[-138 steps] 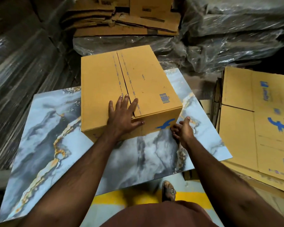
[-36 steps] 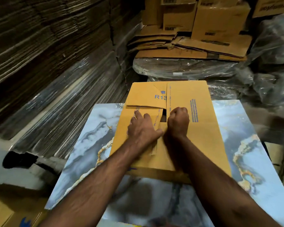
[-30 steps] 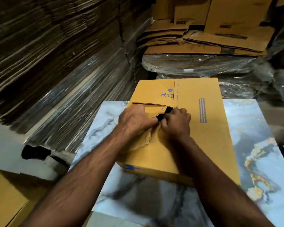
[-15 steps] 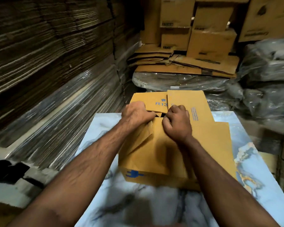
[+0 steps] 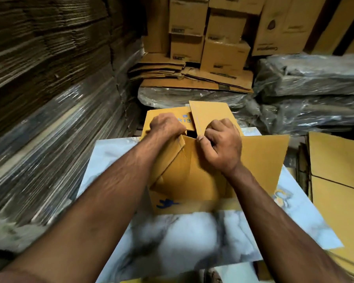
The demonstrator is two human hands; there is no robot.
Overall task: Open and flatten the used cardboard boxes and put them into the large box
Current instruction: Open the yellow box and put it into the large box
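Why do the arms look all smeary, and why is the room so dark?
Head view: the forearms and left hand are streaked by motion blur while pulling the box flaps; the right hand looks sharper. Light is dim, falling mostly on the marbled board; the plastic wrap at left shows glare, and the wide lens bends the edges.

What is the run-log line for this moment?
phase: opening flaps | left hand: grips flap | right hand: grips flap | cardboard box: on marble board
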